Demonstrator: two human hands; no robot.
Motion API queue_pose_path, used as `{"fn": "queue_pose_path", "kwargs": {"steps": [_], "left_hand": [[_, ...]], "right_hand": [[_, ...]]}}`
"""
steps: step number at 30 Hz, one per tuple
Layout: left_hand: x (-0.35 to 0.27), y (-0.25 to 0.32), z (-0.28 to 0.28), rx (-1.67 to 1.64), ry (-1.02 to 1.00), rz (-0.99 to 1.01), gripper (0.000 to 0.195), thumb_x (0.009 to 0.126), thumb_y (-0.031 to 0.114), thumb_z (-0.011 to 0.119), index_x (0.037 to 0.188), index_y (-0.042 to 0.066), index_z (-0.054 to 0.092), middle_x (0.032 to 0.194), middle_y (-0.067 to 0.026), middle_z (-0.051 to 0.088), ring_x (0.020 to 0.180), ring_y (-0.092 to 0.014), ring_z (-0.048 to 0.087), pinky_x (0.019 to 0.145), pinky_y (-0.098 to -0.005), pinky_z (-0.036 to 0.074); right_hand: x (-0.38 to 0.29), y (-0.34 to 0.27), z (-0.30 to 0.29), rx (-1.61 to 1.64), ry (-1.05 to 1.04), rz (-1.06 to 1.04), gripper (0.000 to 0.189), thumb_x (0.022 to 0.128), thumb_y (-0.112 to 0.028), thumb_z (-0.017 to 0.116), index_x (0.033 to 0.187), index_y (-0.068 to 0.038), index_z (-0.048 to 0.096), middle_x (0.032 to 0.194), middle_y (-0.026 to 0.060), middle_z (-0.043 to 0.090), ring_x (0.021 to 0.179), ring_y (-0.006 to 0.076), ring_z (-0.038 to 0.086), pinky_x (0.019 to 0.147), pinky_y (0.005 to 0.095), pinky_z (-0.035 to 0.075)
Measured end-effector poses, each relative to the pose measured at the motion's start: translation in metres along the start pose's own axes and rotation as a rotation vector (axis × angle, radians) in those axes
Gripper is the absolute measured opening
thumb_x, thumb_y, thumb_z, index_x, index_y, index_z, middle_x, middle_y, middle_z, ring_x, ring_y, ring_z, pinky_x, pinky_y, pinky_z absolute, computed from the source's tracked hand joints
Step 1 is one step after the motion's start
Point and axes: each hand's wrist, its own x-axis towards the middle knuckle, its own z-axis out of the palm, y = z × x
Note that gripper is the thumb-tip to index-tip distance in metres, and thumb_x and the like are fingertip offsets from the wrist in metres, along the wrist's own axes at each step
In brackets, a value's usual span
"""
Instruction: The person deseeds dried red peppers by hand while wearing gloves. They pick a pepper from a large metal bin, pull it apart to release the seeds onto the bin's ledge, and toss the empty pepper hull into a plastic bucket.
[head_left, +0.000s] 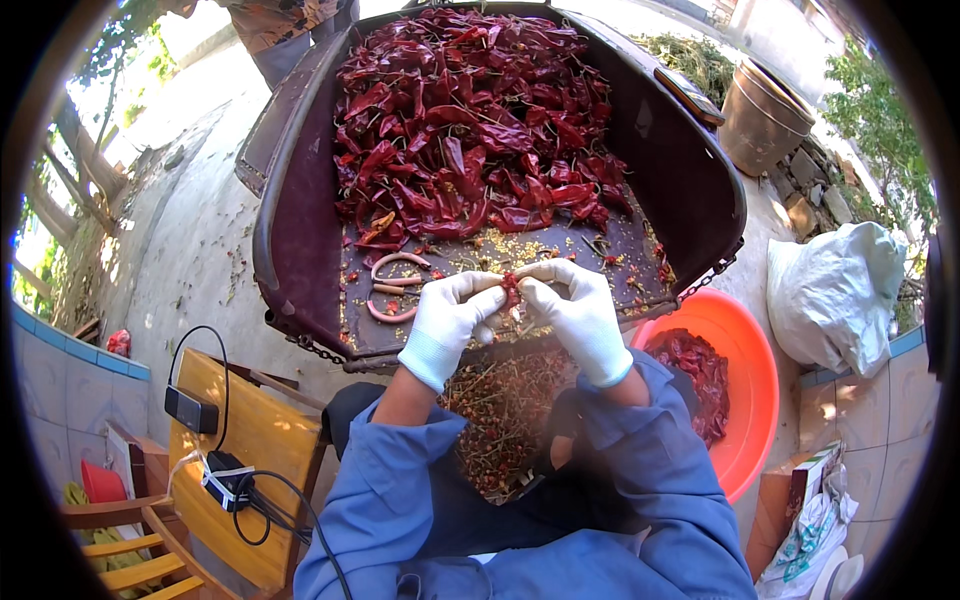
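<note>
My left hand (457, 319), in a white knit glove, pinches a small piece of dried red chili pepper (511, 289) between thumb and fingers. The same piece is gripped from the other side by my right hand (574, 311), gloved alike. Both hands are just above the near edge of a dark metal cart bed (480, 330). Beyond them lies a large heap of dried red peppers (472, 127). Pale seeds are scattered on the bed. A pinkish-handled tool (394, 287), perhaps scissors, lies left of my left hand. Stems and scraps (510, 420) are piled below, between my legs.
An orange plastic basin (754, 405) with red peppers stands at the right. Near it are a white woven sack (832, 292) and a brown barrel (765, 116). A wooden chair (247, 450) with black devices and cables is at the left. A person (281, 37) stands beyond the cart.
</note>
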Motion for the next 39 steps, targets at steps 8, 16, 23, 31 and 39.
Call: {"fn": "queue_pose_path", "kwargs": {"steps": [8,16,23,31,39], "left_hand": [[-0.003,-0.004,0.014,0.252,0.078,0.521,0.048,0.090,0.008,0.070,0.136,0.003,0.058,0.107,-0.0078,0.069,0.084,-0.015,0.067,0.070,-0.0263,0.056],[-0.007,-0.005,0.008,0.918,0.107,0.744,0.033,0.087,0.019,0.072,0.118,0.008,0.068,0.089,-0.0118,0.066,0.077,-0.028,0.067,0.068,-0.0340,0.053],[-0.011,-0.010,0.002,0.960,0.174,0.778,0.020,0.087,0.016,0.072,0.103,0.004,0.072,0.082,-0.0138,0.067,0.071,-0.028,0.067,0.065,-0.0338,0.052],[-0.011,-0.015,0.008,0.849,0.283,0.824,0.014,0.089,0.010,0.070,0.098,-0.001,0.072,0.079,-0.0122,0.069,0.067,-0.021,0.067,0.060,-0.0301,0.051],[-0.023,-0.003,-0.016,-0.283,-0.034,0.174,0.023,0.101,0.023,0.059,0.107,0.001,0.066,0.084,-0.0055,0.065,0.067,-0.012,0.059,0.054,-0.0226,0.046]], "right_hand": [[-0.005,-0.009,0.004,-0.113,0.168,-0.104,0.014,0.089,-0.010,0.072,0.098,0.001,0.072,0.082,0.0102,0.073,0.070,0.0122,0.069,0.064,0.0278,0.054],[-0.012,-0.020,0.008,-0.378,0.141,-0.382,0.015,0.083,-0.006,0.073,0.098,-0.003,0.073,0.087,0.0157,0.072,0.073,0.0269,0.072,0.067,0.0324,0.056],[-0.013,-0.019,0.016,0.108,0.105,0.087,0.011,0.092,-0.010,0.069,0.097,-0.001,0.073,0.082,0.0070,0.073,0.072,0.0142,0.070,0.063,0.0242,0.054],[-0.007,0.023,0.017,1.058,0.014,0.486,0.015,0.097,-0.011,0.063,0.108,-0.001,0.065,0.090,0.0020,0.068,0.073,0.0100,0.065,0.062,0.0216,0.054],[0.032,0.004,-0.040,0.259,0.149,0.109,0.021,0.094,-0.013,0.063,0.109,0.001,0.070,0.096,0.0095,0.073,0.081,0.0145,0.070,0.073,0.0261,0.057]]}}
